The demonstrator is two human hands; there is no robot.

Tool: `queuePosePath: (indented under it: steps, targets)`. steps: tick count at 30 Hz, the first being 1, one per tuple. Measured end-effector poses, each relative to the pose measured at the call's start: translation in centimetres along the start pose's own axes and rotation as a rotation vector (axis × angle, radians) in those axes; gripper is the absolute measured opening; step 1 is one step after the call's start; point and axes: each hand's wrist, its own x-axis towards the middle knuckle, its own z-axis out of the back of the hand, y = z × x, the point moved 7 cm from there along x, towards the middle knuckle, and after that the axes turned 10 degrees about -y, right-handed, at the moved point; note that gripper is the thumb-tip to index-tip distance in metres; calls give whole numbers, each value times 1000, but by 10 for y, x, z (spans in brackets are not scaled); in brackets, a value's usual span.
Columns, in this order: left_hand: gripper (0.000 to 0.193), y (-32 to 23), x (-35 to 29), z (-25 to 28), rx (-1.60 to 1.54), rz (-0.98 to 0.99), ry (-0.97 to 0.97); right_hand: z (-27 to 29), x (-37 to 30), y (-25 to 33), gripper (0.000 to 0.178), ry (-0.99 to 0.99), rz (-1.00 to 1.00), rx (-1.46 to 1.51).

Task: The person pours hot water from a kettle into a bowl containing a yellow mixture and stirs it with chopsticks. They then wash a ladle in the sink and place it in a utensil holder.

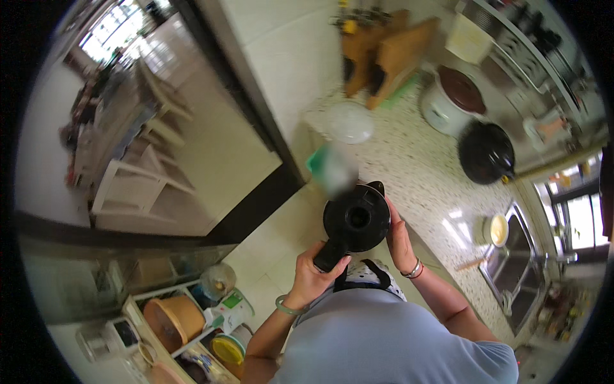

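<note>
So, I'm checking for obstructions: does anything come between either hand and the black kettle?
Nothing visible does. The left hand grips the black kettle by its handle, and the right hand is against its side. The blurred green-and-white object is on the far side.

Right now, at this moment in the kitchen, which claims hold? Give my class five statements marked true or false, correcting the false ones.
1. The left hand grips the handle of the black, round kettle. True.
2. The right hand hangs away from the kettle. False: it lies against the kettle's side.
3. A smooth, pale-green bangle circles the left wrist. True.
4. The white, round pot with a brown lid stands in the metal sink. False: it stands on the pale, speckled counter.
5. The person's short-sleeved top is bright red. False: it is blue-grey.
</note>
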Motion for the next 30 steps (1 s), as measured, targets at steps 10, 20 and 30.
queuePosePath:
  steps: [10,20,30]
  targets:
    - [21,34,25,165,49,57,-474,-203,99,-20,90,492,28,-81]
    - [25,57,128,283,125,130,-697,-357,218,-65,72,604,12,82]
    - [22,85,272,405,-85,220,-962,-494,358,-113,37,560,-122,-65]
